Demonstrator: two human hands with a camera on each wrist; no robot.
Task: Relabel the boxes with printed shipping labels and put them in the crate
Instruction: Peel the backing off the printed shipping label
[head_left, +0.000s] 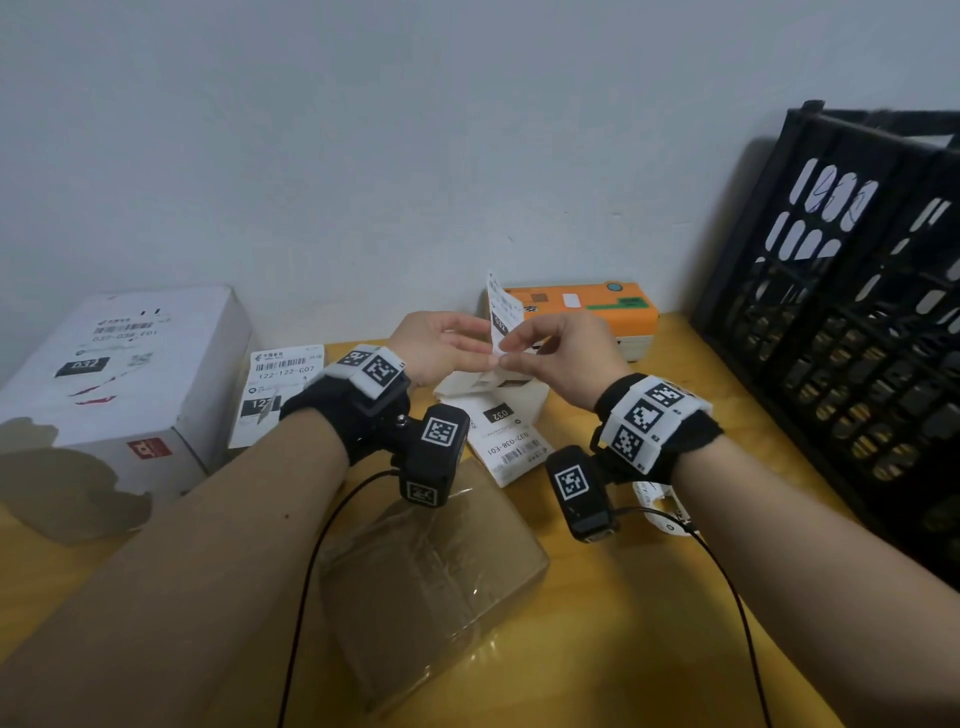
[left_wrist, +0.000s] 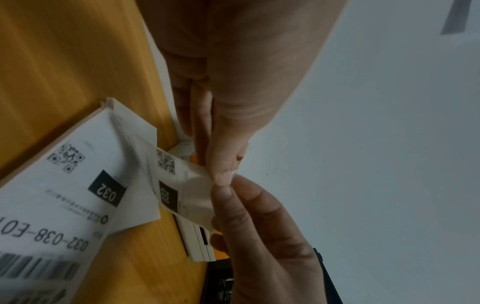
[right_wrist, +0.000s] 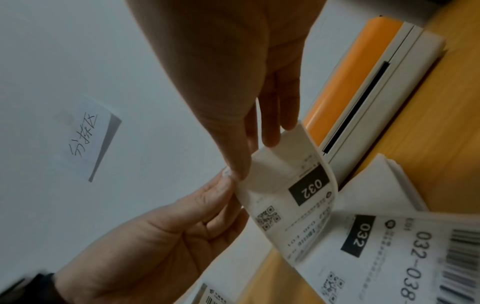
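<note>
A white shipping label marked 032 is held upright above the table, in front of the orange label printer. My left hand and right hand both pinch its lower corner, fingertips almost meeting. The left wrist view shows the left hand and right hand on the curled label. In the right wrist view the label bends below the right hand. A brown taped cardboard box lies at the front centre. The black crate stands at the right.
A white box bearing a 032 label sits at the left by the wall. A loose label reading 122-122-G07 lies beside it. A stack of 032 labels lies under my hands. Camera cables trail over the wooden table.
</note>
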